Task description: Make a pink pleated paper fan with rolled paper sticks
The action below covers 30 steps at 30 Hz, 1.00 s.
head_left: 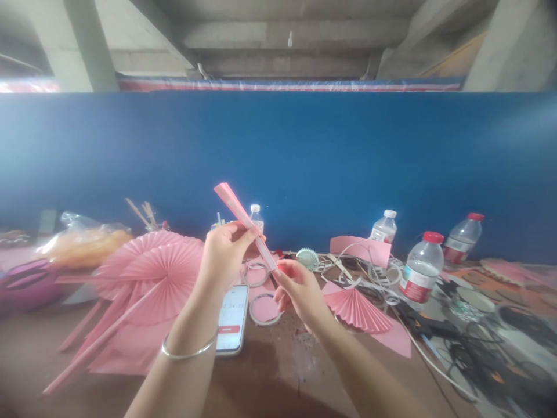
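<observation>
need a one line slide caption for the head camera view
Left hand and right hand hold a folded pink paper strip above a cluttered table, with pink fans on both sides.

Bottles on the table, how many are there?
4: one white-capped bottle beyond the left hand, another white-capped bottle behind the pink sheet, a red-capped bottle right of that, and a second red-capped bottle farther right. More may be hidden.

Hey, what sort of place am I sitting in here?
It looks like a makeshift craft workspace, possibly inside an unfinished building: bare grey concrete beams overhead, a plain blue partition panel, and a cluttered brown tabletop with round, pleated pink fans.
</observation>
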Each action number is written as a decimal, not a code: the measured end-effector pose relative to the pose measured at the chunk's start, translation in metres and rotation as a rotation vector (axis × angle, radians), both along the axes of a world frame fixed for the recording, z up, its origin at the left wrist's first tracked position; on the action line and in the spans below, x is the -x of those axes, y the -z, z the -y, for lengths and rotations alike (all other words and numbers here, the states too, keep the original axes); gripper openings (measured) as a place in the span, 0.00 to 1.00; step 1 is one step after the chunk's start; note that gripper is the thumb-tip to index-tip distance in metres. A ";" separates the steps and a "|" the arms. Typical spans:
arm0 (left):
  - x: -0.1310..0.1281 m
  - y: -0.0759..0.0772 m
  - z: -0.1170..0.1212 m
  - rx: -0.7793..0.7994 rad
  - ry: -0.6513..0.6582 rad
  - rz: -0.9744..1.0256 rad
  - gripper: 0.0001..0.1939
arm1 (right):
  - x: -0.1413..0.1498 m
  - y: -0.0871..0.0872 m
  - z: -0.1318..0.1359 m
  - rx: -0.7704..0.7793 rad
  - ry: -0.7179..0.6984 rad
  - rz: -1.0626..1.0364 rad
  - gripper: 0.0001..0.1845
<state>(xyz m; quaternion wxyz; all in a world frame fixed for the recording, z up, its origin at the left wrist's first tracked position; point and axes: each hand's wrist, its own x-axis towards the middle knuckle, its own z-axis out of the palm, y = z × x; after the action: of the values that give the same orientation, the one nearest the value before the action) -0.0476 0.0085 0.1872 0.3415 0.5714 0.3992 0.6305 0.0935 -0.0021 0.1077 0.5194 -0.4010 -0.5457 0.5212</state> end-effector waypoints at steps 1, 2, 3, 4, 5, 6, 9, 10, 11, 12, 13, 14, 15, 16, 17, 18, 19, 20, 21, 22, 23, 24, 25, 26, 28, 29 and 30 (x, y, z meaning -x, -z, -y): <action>0.000 0.000 0.000 0.000 -0.005 0.009 0.15 | -0.001 -0.001 0.001 -0.024 -0.013 0.020 0.27; 0.000 0.000 -0.001 0.002 -0.010 0.017 0.15 | -0.001 -0.002 0.001 -0.052 -0.019 0.033 0.25; 0.001 -0.001 -0.001 0.007 -0.016 0.022 0.15 | -0.002 -0.003 0.001 -0.081 -0.026 0.035 0.23; 0.001 -0.001 -0.001 0.013 -0.025 0.022 0.16 | -0.002 -0.003 0.001 -0.103 -0.040 0.026 0.21; 0.002 -0.001 -0.001 0.017 -0.036 0.018 0.16 | -0.003 -0.004 0.001 -0.113 -0.064 0.004 0.18; 0.002 -0.001 -0.001 0.021 -0.048 0.011 0.16 | -0.003 -0.004 0.001 -0.113 -0.094 -0.028 0.15; 0.004 -0.001 -0.002 0.029 -0.065 -0.009 0.17 | -0.004 -0.003 0.000 -0.091 -0.168 -0.140 0.10; 0.004 -0.001 -0.002 0.028 -0.066 -0.015 0.17 | -0.003 -0.003 0.000 -0.088 -0.180 -0.169 0.11; 0.004 -0.001 -0.003 0.025 -0.065 -0.022 0.16 | -0.003 -0.002 0.000 -0.083 -0.187 -0.194 0.11; 0.004 -0.001 -0.004 0.022 -0.059 -0.036 0.16 | -0.002 -0.002 0.000 -0.075 -0.188 -0.217 0.11; 0.004 0.000 -0.005 0.024 -0.041 -0.058 0.15 | -0.002 -0.002 0.000 -0.063 -0.180 -0.237 0.11; 0.004 0.001 -0.006 0.035 -0.011 -0.090 0.16 | -0.001 -0.002 0.000 -0.051 -0.159 -0.254 0.11; 0.003 0.002 -0.007 0.054 0.026 -0.126 0.16 | 0.000 -0.002 0.000 -0.043 -0.129 -0.266 0.12; 0.002 0.004 -0.008 0.078 0.069 -0.161 0.17 | 0.000 -0.002 0.000 -0.040 -0.098 -0.273 0.12; 0.001 0.005 -0.010 0.099 0.107 -0.189 0.18 | 0.001 -0.002 0.000 -0.044 -0.069 -0.271 0.13; -0.001 0.007 -0.011 0.113 0.130 -0.209 0.17 | 0.001 -0.001 -0.001 -0.047 -0.052 -0.259 0.13; -0.001 0.008 -0.012 0.115 0.135 -0.226 0.17 | 0.000 -0.001 -0.001 -0.050 -0.045 -0.235 0.13; -0.002 0.010 -0.013 0.109 0.126 -0.246 0.15 | 0.000 -0.001 -0.002 -0.057 -0.048 -0.196 0.13; -0.002 0.012 -0.014 0.102 0.119 -0.272 0.14 | -0.002 -0.001 -0.003 -0.072 -0.056 -0.142 0.13; -0.002 0.014 -0.014 0.103 0.128 -0.310 0.13 | -0.004 -0.002 -0.004 -0.098 -0.055 -0.084 0.13; -0.002 0.016 -0.015 0.115 0.156 -0.357 0.13 | -0.006 -0.003 -0.005 -0.136 -0.039 -0.031 0.13; -0.003 0.018 -0.015 0.134 0.204 -0.409 0.12 | -0.009 -0.004 -0.006 -0.179 -0.005 0.004 0.12; -0.004 0.020 -0.014 0.153 0.263 -0.465 0.11 | -0.013 -0.007 -0.007 -0.223 0.043 0.019 0.11; -0.005 0.021 -0.013 0.164 0.321 -0.528 0.10 | -0.017 -0.009 -0.008 -0.262 0.097 0.019 0.11; -0.010 0.023 -0.009 0.160 0.418 -0.687 0.07 | -0.025 -0.015 -0.009 -0.313 0.208 -0.002 0.12; -0.014 0.024 -0.006 0.157 0.466 -0.776 0.06 | -0.030 -0.018 -0.010 -0.325 0.256 -0.018 0.12; -0.018 0.024 -0.003 0.166 0.521 -0.860 0.04 | -0.034 -0.021 -0.010 -0.328 0.298 -0.036 0.11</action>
<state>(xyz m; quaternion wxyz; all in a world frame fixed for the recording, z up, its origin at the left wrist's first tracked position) -0.0300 0.0116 0.1631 0.3363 0.8308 0.3967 0.1985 0.1277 0.0076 0.1288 0.6584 -0.3780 -0.5487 0.3500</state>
